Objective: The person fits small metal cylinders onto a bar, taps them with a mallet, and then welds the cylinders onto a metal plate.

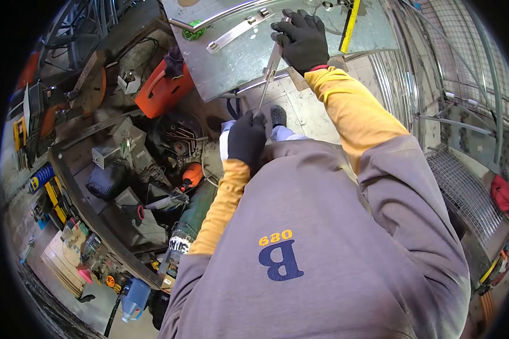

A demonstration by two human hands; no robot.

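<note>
My right hand (304,44), in a black glove, is closed over a flat shiny metal strip (275,56) that overhangs the near edge of the metal-topped table (220,73). My left hand (247,138), also gloved in black, is lower and close to my body, with its fingers wrapped round the near end of a thin metal rod (264,93). The rod slants up to the strip's near end; whether its tip sits inside the strip's end piece is too small to tell. A similar metal strip (237,35) with short tube pieces lies to the left.
A bent metal tube (201,25) and green wire (194,32) lie on the table's left. A yellow ruler-like bar (349,28) lies right. An orange plastic container (163,90), a gas cylinder (201,200) and a cluttered tool bench (90,217) stand left; wire mesh (469,192) is right.
</note>
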